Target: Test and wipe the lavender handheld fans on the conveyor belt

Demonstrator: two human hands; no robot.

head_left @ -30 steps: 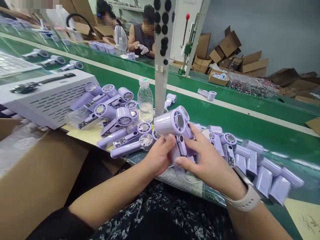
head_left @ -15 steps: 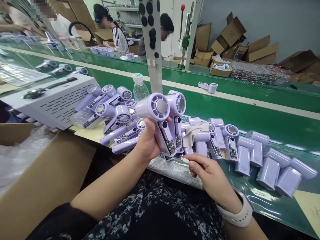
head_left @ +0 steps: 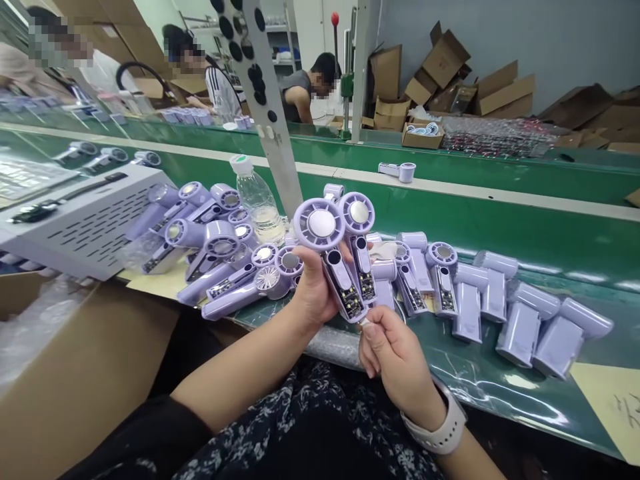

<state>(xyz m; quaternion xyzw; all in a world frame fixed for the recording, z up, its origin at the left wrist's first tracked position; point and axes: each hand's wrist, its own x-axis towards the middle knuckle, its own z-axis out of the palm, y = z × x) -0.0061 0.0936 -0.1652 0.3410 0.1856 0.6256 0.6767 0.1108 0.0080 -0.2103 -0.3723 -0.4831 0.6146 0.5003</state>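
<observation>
My left hand (head_left: 314, 290) is closed round the handle of a lilac handheld fan (head_left: 320, 225), tilted upright with its round grille facing me. The handle's open front shows a circuit board. Close behind it is a second lilac fan (head_left: 359, 213), its board also exposed; I cannot tell whether my left fingers touch it. My right hand (head_left: 393, 353), wearing a pale watch strap, pinches a small white plug (head_left: 365, 322) at the bottom end of the held fan's handle. Whether the plug sits inside the handle is hidden by my fingertips.
Several lilac fans (head_left: 220, 243) lie piled at left beside a water bottle (head_left: 260, 207) and a grey vented box (head_left: 95, 220). More fans (head_left: 467, 313) stand at right. A metal post (head_left: 270, 127) rises behind. An open carton (head_left: 90, 347) is lower left. Co-workers sit across the green belt (head_left: 450, 207).
My right hand has left the fans, taken a white plug and brought it to the handle's bottom. My left hand has lifted the fan and turned its grille and board towards me.
</observation>
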